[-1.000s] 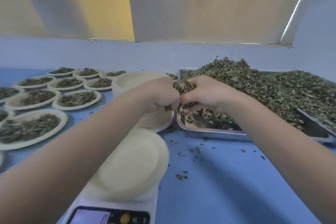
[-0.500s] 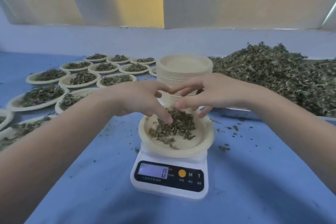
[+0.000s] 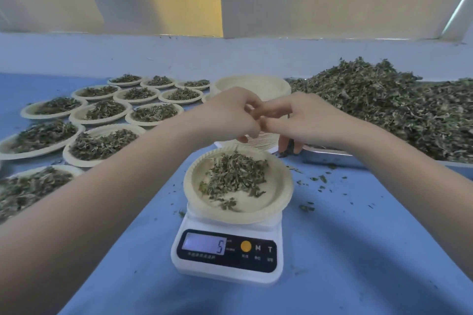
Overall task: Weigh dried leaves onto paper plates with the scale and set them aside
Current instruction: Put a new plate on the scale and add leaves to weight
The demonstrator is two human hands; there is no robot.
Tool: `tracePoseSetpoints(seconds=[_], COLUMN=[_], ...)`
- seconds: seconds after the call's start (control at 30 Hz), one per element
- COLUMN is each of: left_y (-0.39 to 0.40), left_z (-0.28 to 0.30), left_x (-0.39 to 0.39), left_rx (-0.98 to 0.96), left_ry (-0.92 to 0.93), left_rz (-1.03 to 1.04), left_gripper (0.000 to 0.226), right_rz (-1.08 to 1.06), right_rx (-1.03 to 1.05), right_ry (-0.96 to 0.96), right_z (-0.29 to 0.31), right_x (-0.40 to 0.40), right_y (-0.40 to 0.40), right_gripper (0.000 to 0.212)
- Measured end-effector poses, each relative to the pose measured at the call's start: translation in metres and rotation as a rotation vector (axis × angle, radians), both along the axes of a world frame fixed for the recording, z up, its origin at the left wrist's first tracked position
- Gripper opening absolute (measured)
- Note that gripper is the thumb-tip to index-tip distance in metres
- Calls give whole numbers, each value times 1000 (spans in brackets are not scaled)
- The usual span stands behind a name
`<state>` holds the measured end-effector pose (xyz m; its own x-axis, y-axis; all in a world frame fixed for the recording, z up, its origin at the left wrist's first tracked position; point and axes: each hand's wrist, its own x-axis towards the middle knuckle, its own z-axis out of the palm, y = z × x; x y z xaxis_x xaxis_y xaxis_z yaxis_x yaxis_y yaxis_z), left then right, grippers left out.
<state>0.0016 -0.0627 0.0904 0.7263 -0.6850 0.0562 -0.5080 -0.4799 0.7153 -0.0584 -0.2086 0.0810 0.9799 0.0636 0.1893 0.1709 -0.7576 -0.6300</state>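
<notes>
A white digital scale (image 3: 227, 263) stands on the blue table, and its display reads 5. On it rests a paper plate (image 3: 281, 202) holding a small heap of dried leaves (image 3: 235, 176). Both hands hover just behind and above that plate, fingertips meeting. My left hand (image 3: 230, 112) has loosely curled fingers, and I see nothing in them. My right hand (image 3: 304, 120) points its fingers toward the left one, with its lower fingers hanging near the tray's corner. Motion blur hides the fingertips.
A tall stack of empty paper plates (image 3: 256, 84) stands behind the hands. To the right, a metal tray (image 3: 325, 157) is heaped with loose dried leaves (image 3: 384, 107). Several filled plates (image 3: 102, 140) cover the left side. Leaf crumbs lie scattered right of the scale.
The hands carried leaves from the tray, dropped them on the plate, then rose and drew together. The scale display went from 0 to 5.
</notes>
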Motion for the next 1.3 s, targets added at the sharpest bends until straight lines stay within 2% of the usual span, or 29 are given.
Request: tracePoseSetpoints(seconds=[0.17,0.4,0.53,0.7,0.8,0.9,1.0,1.1,1.17,1.23,1.3], left_y=[-48,-146,-195,-243,-256,-262,-265,-264,-262,-259,-257], left_z=[9,1,-10,-32,-49,-64,-74,-78,-76,-71,-62], left_x=[3,11,21,45,65,83,96,101,98,94,93], left_rx=[-6,193,241,316,378,528,565,551,594,683,731], left_ry=[-52,-148,-139,-228,-258,-313,-312,-295,-292,-320,-357], left_rz=[-24,-131,-162,-76,59,164,135,117,83,12,-13], left_gripper=[27,23,30,28,32,50,54,46,42,34,31], right_rz=[-112,-273,-327,-367,-339,-293,-242,-213,-148,-64,-27], right_rx=[8,53,17,-62,-271,-408,-497,-546,-559,-480,-386], right_ry=[-63,20,63,96,122,94,75,139,199,295,364], right_z=[3,-12,-24,-39,-52,-65,-76,-82,-82,-76,-65], right_x=[-2,0,10,38,64,91,113,121,119,112,103], right_y=[-37,-111,-154,-201,-216,-217,-215,-212,-212,-216,-224], right_gripper=[22,18,17,27,36,42,46,47,39,32,40])
